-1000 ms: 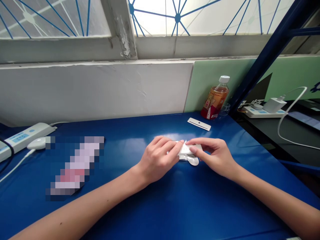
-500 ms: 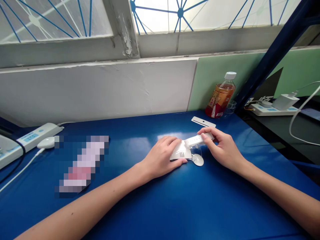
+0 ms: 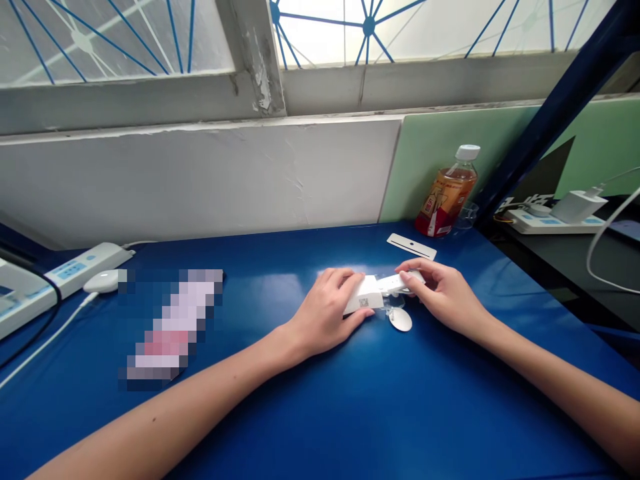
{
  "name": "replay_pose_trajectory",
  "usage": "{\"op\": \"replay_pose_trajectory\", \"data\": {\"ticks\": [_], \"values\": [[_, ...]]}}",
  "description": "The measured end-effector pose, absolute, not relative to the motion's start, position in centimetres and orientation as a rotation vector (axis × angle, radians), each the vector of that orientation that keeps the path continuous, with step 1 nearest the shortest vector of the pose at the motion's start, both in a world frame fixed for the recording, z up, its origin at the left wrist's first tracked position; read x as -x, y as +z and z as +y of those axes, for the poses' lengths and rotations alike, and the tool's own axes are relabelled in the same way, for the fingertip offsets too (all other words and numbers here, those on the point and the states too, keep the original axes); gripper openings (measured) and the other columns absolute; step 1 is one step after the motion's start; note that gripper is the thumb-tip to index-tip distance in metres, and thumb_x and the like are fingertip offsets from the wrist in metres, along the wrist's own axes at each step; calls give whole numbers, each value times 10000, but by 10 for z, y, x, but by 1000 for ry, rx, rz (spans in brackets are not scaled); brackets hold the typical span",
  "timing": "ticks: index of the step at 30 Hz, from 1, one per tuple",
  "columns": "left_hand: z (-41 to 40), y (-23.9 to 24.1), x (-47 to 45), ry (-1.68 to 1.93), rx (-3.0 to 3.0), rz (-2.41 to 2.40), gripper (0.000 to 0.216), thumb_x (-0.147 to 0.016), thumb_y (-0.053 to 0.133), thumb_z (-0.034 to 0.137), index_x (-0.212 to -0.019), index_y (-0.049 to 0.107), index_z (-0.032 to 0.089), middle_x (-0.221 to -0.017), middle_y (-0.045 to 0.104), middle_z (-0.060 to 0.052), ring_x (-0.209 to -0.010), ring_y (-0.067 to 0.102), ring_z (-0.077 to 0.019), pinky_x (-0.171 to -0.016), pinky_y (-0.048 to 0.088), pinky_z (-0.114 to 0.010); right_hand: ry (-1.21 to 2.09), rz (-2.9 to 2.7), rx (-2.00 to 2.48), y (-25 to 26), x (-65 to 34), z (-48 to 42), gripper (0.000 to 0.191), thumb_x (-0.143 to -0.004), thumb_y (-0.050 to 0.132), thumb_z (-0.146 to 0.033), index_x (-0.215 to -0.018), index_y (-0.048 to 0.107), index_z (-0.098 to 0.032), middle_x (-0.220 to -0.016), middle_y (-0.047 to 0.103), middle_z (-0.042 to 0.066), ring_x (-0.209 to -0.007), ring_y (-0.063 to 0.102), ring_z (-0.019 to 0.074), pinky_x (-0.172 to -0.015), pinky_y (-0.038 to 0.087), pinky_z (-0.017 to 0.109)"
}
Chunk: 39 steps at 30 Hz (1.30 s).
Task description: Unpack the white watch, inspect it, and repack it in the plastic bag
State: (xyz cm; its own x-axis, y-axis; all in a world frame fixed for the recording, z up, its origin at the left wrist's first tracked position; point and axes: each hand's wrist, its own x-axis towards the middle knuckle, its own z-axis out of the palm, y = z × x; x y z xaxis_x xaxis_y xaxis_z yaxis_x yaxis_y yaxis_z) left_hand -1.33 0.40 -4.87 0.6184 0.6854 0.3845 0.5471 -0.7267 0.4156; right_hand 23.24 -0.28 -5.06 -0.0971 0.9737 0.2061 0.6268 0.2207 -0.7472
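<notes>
Box (image 3: 364, 297), white, one, with a small square code printed on its near side, lying on the blue table (image 3: 370, 407) somewhat right of centre. Left hand (image 3: 333, 303), one, curved over the box's left end, fingers along the far side and thumb along the near edge, closed about it; seemingly a steadying grip, to keep so light an article from sliding. White strip (image 3: 391, 286), one, slim, set against the box's right end; whether it enters the box I cannot tell. Right hand (image 3: 445, 293), one, thumb and fingertips nearly together upon the strip's outer end, a pinch probably chosen to keep the fingers off the box. Clear plastic (image 3: 395, 302), crumpled or moulded, I cannot say which, beneath the strip; white disc (image 3: 401, 319), one, at its near side. Slotted card (image 3: 411, 247), white, flat, farther back, perhaps there to be out of the hands' way. Bottle (image 3: 447, 200), capped, orange-red label, upright near the wall. Table surface smooth, glossy, catching window light. At left, a blurred-out article (image 3: 175, 327) and a power strip (image 3: 65, 273). Behind, grey and green panels (image 3: 415, 160) below windows (image 3: 425, 33) patterned with blue lines.
</notes>
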Motion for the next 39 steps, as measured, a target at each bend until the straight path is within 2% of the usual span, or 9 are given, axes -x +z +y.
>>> {"op": "replay_pose_trajectory", "data": {"ticks": [3, 7, 13, 19, 21, 24, 28, 34, 39], "values": [[4, -49, 14, 762, -2588, 1017, 448, -901, 634, 362, -1286, 532, 157, -1228, 581, -168, -1139, 519, -323, -956, 470, -490, 648, -1868, 1485, -52, -231, -5, 316, -916, 543, -496, -1057, 625, -225, -607, 574, -20, -520, 515, 167, -501, 390, 286], [4, -51, 14, 762, -2600, 1013, 453, -897, 646, 377, -1280, 530, 165, -1237, 579, -158, -1134, 518, -313, -956, 475, -484, 430, -2039, 1571, -51, -229, -8, 292, -958, 463, -456, -1067, 604, -224, -641, 599, -7, -522, 538, 173, -523, 401, 300], [5, -53, 13, 777, -2637, 1013, 441, -900, 647, 375, -1259, 546, 140, -1226, 589, -160, -1123, 524, -305, -951, 489, -474, 70, -2143, 1638, -55, -223, -10, 302, -980, 416, -388, -1084, 641, -216, -917, 688, 83, -871, 650, 268, -672, 495, 362], [5, -53, 13, 753, -2650, 1040, 456, -910, 631, 398, -1290, 539, 162, -1246, 582, -148, -1150, 524, -311, -966, 485, -476, 171, -2154, 1483, -49, -230, -7, 307, -976, 463, -385, -1138, 658, -211, -1159, 656, 104, -961, 667, 246, -728, 555, 351], [5, -53, 13, 737, -2651, 1043, 457, -916, 623, 399, -1291, 540, 151, -1250, 580, -150, -1155, 520, -310, -969, 484, -470, 205, -2228, 1361, -43, -238, -5, 311, -976, 478, -369, -1176, 650, -205, -1192, 655, 107, -1003, 668, 243, -796, 562, 357], [5, -52, 14, 720, -2650, 1039, 472, -919, 621, 404, -1295, 538, 131, -1257, 577, -155, -1158, 516, -305, -974, 482, -457, 247, -2433, 1169, -34, -252, 0, 288, -960, 525, -339, -1181, 676, -230, -1202, 672, 87, -1011, 681, 240, -859, 556, 365], [4, -52, 15, 706, -2643, 1038, 482, -919, 619, 408, -1303, 534, 129, -1270, 571, -156, -1167, 510, -306, -979, 478, -455, 277, -2480, 1109, -37, -259, 4, 258, -959, 530, -265, -1137, 718, -259, -1110, 720, 54, -916, 710, 212, -804, 571, 335], [6, -52, 12, 723, -2630, 1023, 461, -907, 635, 396, -1277, 552, 134, -1248, 580, -156, -1155, 515, -307, -973, 481, -462, 243, -2295, 1067, -53, -238, -1, 206, -953, 564, -261, -1049, 734, -194, -1082, 735, 86, -953, 701, 216, -858, 573, 341], [7, -54, 12, 704, -2634, 1046, 488, -915, 617, 412, -1299, 542, 119, -1257, 576, -165, -1152, 513, -310, -985, 473, -473, 99, -2259, 1197, -50, -237, -3, 208, -911, 617, -289, -1030, 735, -167, -1043, 749, 95, -951, 692, 252, -829, 581, 395]]}}
